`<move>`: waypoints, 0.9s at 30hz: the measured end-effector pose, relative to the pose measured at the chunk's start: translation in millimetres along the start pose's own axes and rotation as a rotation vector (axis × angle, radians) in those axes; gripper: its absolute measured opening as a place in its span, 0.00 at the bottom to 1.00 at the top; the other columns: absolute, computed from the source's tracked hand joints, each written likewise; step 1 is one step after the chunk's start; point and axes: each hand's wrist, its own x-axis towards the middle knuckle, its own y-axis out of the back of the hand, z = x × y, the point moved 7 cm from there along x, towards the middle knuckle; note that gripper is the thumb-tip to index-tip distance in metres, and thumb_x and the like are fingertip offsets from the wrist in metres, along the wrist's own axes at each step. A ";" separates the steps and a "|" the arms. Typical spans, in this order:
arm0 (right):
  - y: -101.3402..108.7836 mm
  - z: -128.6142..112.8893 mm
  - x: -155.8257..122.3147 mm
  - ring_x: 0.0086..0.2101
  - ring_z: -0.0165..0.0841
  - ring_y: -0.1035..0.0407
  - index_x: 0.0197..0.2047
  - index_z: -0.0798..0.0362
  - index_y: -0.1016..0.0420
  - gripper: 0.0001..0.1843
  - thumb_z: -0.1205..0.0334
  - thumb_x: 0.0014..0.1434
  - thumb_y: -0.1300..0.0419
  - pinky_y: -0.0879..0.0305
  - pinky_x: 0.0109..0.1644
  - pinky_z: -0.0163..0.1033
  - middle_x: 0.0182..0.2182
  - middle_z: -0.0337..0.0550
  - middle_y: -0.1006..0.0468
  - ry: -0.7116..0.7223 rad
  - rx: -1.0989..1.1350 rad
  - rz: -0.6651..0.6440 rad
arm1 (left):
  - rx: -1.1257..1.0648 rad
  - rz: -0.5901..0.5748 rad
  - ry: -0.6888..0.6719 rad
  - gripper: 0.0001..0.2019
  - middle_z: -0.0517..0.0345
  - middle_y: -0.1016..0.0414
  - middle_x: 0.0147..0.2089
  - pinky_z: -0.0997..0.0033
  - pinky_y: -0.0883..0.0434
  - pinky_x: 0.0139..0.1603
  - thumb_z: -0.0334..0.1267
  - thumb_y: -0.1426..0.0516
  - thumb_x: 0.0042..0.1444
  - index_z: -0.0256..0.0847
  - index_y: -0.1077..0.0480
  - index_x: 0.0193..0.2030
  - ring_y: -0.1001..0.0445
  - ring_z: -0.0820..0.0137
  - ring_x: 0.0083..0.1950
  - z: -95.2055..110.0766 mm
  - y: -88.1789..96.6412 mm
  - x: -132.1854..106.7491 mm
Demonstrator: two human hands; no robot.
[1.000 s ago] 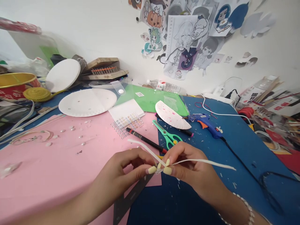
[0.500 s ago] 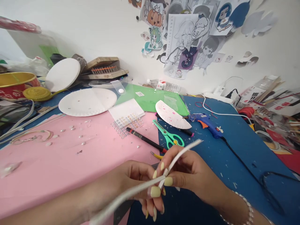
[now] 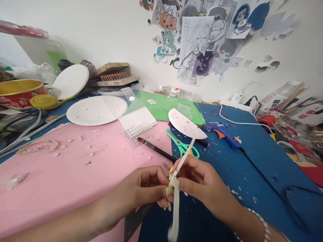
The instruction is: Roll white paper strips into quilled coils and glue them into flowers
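Note:
Low in the middle of the head view, both hands meet over a narrow, flat white cord [image 3: 176,211]. My left hand [image 3: 147,188] pinches it between thumb and fingers from the left. From the right, my right hand [image 3: 204,179] pinches it at the same spot, the fingertips nearly touching. One length of cord slants up past the right fingers; another hangs below the thumbs. The two lengths overlap at the pinch, where nails partly hide them. Just beyond the hands lie green-handled scissors [image 3: 180,145] and a black marker [image 3: 156,149].
A blue glue gun [image 3: 223,132] lies on the right, its black cable trailing forward. Rhinestone stickers [image 3: 140,132], loose beads and a white paper plate [image 3: 97,112] rest at the left and middle. A folded plate piece [image 3: 185,124] with pink spots leans behind the scissors.
The cord's near length has swung from the lower left to hang straight down. Its upper length now points more steeply upward. Both hands still pinch it in about the same place.

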 end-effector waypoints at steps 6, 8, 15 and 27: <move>2.8 -1.2 -0.8 0.27 0.25 0.37 0.33 0.53 0.29 0.07 0.59 0.54 0.42 0.42 0.31 0.31 0.26 0.36 0.30 0.018 0.009 0.047 | -0.015 -0.064 0.004 0.06 0.61 0.26 0.26 0.79 0.34 0.33 0.31 0.41 0.49 0.34 0.34 0.25 0.29 0.78 0.28 -4.8 -1.2 0.7; 2.5 -1.8 -0.7 0.28 0.26 0.36 0.33 0.52 0.28 0.06 0.59 0.54 0.42 0.40 0.35 0.32 0.26 0.36 0.30 0.024 0.010 0.045 | -0.013 -0.061 -0.003 0.06 0.61 0.26 0.26 0.79 0.34 0.32 0.31 0.41 0.49 0.34 0.34 0.25 0.29 0.78 0.28 -5.1 -0.9 1.3; -4.0 -5.4 1.8 0.28 0.25 0.36 0.31 0.53 0.28 0.06 0.60 0.54 0.42 0.38 0.33 0.32 0.27 0.36 0.32 0.053 0.081 -0.046 | -0.006 -0.115 0.018 0.06 0.58 0.25 0.30 0.76 0.33 0.36 0.34 0.40 0.48 0.33 0.29 0.33 0.29 0.75 0.31 -2.0 -4.1 1.7; 3.9 -7.5 0.3 0.31 0.27 0.38 0.31 0.53 0.32 0.06 0.60 0.52 0.41 0.40 0.36 0.33 0.28 0.36 0.34 0.069 -0.030 0.017 | 0.002 -0.069 0.030 0.04 0.61 0.24 0.25 0.79 0.34 0.31 0.32 0.40 0.48 0.35 0.29 0.25 0.29 0.77 0.26 -2.6 -2.7 1.2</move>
